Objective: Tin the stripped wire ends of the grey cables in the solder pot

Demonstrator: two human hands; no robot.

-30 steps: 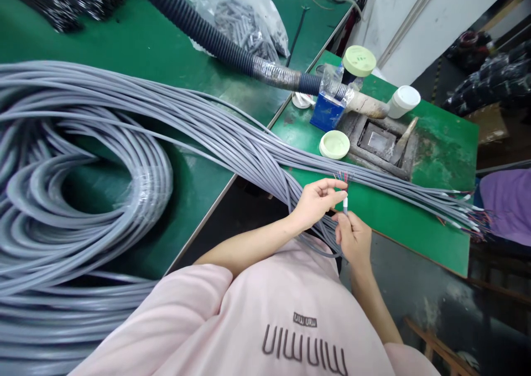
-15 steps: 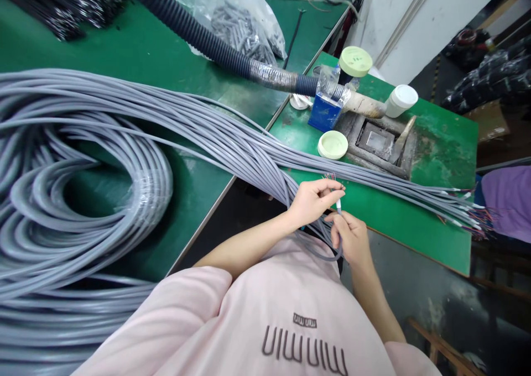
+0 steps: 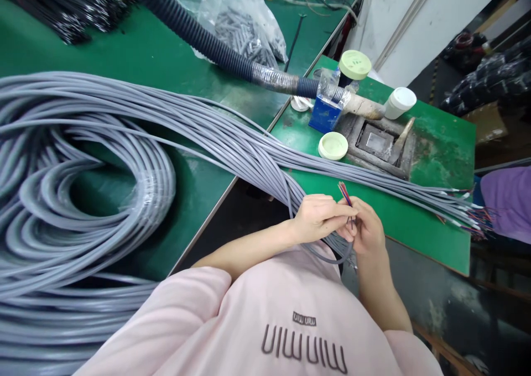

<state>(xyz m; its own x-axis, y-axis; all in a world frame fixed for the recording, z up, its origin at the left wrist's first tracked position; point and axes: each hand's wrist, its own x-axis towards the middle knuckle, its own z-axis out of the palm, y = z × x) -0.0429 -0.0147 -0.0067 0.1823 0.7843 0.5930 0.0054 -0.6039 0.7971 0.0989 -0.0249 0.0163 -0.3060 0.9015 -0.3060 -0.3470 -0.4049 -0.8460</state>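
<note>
In front of my chest both hands meet at the end of one grey cable [image 3: 321, 256], which bends in a loop below them. Thin coloured wires [image 3: 344, 192], red, blue and others, stick up from between my fingers. My right hand [image 3: 367, 226] is closed around the cable end just below these wires. From the left, my left hand [image 3: 317, 217] reaches across with its fingers pressed together on the wires. My fingers hide the point where wires and sheath meet. Behind my hands, a bundle of grey cables [image 3: 232, 144] runs across to the right table.
A large cable coil [image 3: 155, 199] lies on the left. On the right table are a solder pot [image 3: 375, 141], a blue box [image 3: 326, 113], a pale green lid [image 3: 333, 145] and a white tub [image 3: 400, 102]. A black hose [image 3: 199, 33] crosses above. A purple sleeve [image 3: 506, 202] shows at right.
Both hands have shifted slightly right and come together. The coloured wires, spread out before, now stand bunched upright between the fingers. The white section of the cable end is now hidden.
</note>
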